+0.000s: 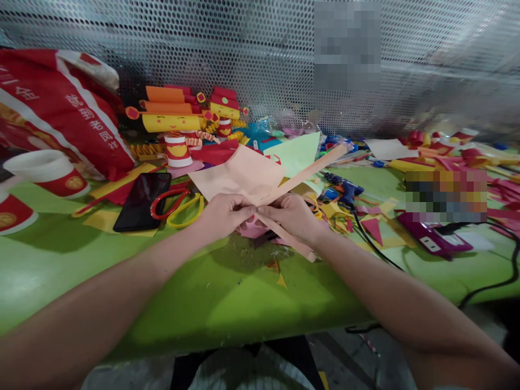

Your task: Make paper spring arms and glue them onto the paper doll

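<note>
Peach paper (241, 172) held over green table (187, 303), perforated metal wall (227, 49)

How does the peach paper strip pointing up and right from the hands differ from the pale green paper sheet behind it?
The peach paper strip is long and narrow; the pale green paper sheet is much broader. The strip's near end is pinched where the left hand and right hand meet; the sheet lies beyond, apparently touched by neither. Both are pale.

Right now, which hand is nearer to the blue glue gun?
Right: the right hand is just left of the glue gun; the left hand is farther left, beyond the right.
</note>
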Demonstrator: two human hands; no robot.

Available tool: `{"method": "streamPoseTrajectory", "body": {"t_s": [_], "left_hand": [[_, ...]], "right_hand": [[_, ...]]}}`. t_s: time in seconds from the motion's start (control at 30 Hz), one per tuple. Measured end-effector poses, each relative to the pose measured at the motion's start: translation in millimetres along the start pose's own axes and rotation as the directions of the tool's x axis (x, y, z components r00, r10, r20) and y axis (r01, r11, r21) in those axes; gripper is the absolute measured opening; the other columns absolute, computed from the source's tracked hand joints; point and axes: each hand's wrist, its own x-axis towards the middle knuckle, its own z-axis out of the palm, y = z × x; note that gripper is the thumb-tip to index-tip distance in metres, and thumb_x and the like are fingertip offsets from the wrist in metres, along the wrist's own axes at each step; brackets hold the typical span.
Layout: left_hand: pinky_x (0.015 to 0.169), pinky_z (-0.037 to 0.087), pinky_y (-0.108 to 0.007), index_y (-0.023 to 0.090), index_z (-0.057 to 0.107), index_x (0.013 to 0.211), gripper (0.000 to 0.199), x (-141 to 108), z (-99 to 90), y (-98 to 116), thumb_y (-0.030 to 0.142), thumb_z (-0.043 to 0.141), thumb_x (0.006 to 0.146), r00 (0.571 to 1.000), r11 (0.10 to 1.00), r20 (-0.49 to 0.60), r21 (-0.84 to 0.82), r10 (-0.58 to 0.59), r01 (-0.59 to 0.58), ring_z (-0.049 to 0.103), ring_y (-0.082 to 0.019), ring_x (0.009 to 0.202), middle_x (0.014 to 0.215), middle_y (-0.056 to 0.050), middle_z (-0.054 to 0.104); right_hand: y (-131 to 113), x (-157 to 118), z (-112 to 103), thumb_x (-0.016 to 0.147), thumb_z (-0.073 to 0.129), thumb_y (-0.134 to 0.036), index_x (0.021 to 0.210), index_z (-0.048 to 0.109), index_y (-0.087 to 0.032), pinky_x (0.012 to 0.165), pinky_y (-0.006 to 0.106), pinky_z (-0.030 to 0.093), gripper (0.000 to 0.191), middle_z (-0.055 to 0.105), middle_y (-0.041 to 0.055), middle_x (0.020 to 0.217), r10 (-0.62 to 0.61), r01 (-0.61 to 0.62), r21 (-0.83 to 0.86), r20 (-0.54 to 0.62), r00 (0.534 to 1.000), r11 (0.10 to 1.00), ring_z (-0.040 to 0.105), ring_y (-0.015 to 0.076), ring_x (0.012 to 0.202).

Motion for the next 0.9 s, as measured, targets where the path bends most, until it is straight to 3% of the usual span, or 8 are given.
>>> {"method": "streamPoseTrajectory", "body": {"t_s": [0.17,0.3,0.43,0.57,0.73,0.9], "left_hand": [[0.043,0.044,-0.018,0.016,0.058,0.057,0.018,-3.1,5.6,5.8,0.024,0.053,0.073,0.991,0.999,-0.119,-0.002,-0.053,0.054,0.054,-0.01,0.043,0.048,0.001,0.058],[0.043,0.045,-0.018,0.015,0.06,0.061,0.015,-4.9,9.9,7.4,0.024,0.054,0.072,0.977,0.997,-0.203,-0.053,-0.069,0.059,0.054,-0.009,0.044,0.05,0.001,0.058],[0.044,0.042,-0.016,0.014,0.061,0.061,0.018,-5.4,11.5,7.8,0.025,0.056,0.073,0.96,0.994,-0.272,-0.108,-0.063,0.034,0.052,-0.007,0.045,0.05,0.002,0.057],[0.047,0.044,-0.016,0.013,0.064,0.061,0.016,-6.0,12.0,8.8,0.02,0.055,0.073,0.953,0.989,-0.293,-0.142,-0.074,0.033,0.053,-0.007,0.047,0.054,0.001,0.06],[0.055,0.049,-0.021,0.014,0.066,0.066,0.013,-4.8,12.8,6.1,0.022,0.058,0.072,0.963,0.952,-0.254,-0.306,-0.096,0.014,0.057,-0.01,0.054,0.058,0.0,0.063],[0.058,0.051,-0.023,0.014,0.065,0.066,0.013,-2.4,13.8,1.3,0.024,0.059,0.071,0.973,0.898,-0.205,-0.439,-0.11,0.009,0.058,-0.01,0.055,0.058,0.001,0.063]], "right_hand": [[4.0,-3.4,-3.4,0.074,0.06,-0.031,0.077,0.068,-0.016,0.056,0.026,0.047,0.017,0.069,0.0033,0.07,-0.227,0.178,-0.384,-0.086,0.97,0.906,0.061,0.0153,0.063],[4.6,-7.7,-6.1,0.082,0.051,-0.029,0.085,0.069,-0.019,0.068,0.029,0.05,0.02,0.072,0.0044,0.085,-0.454,0.375,-0.614,0.031,0.891,0.695,0.065,0.018,0.077],[4.8,-9.8,-5.1,0.084,0.046,-0.023,0.099,0.068,-0.02,0.076,0.033,0.051,0.026,0.069,0.0063,0.103,-0.578,0.455,-0.763,0.132,0.805,0.459,0.066,0.0197,0.089],[4.4,-9.8,-2.6,0.087,0.043,-0.022,0.102,0.068,-0.019,0.085,0.033,0.051,0.029,0.068,0.0071,0.106,-0.621,0.477,-0.819,0.199,0.758,0.32,0.065,0.0187,0.096],[3.1,-9.3,-2.7,0.088,0.042,-0.022,0.099,0.069,-0.015,0.084,0.035,0.052,0.03,0.067,0.0109,0.106,-0.659,0.502,-0.842,0.267,0.704,0.195,0.065,0.0212,0.095],[2.9,-8.3,-4.4,0.088,0.044,-0.022,0.099,0.069,-0.019,0.086,0.037,0.051,0.027,0.067,0.0096,0.109,-0.62,0.472,-0.865,0.277,0.734,0.171,0.064,0.0213,0.098]]}}
